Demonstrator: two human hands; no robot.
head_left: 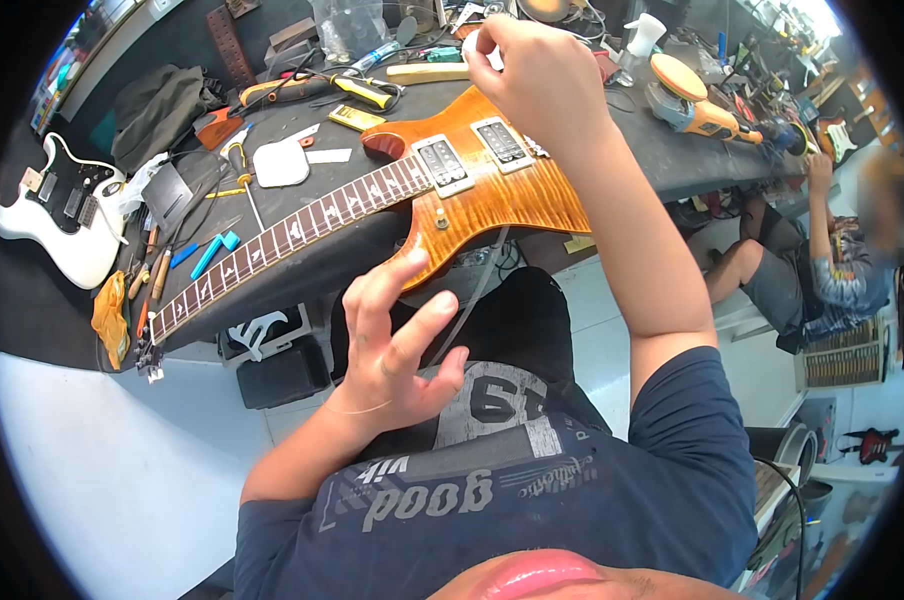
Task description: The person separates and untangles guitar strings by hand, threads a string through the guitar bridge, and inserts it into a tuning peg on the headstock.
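Observation:
An orange flame-top electric guitar [472, 215] lies face up across the bench, its neck running to the lower left. I see two pickups on its body and no strings on the fretboard. My left hand [397, 345] is open with fingers apart, its fingertips at the near edge of the body by the lower horn; whether they touch is unclear. Above the far side of the body, my right hand [547, 85] is closed on a small white object [480, 50], mostly hidden by the fingers. My forearm covers the bridge end.
A white guitar body [67, 215] lies at the left. Screwdrivers [240, 165], a yellow box [357, 118], a white pad [282, 163] and an orange polisher [707, 115] crowd the bench. At the right sits another person [822, 270]. A black case [284, 373] stands below.

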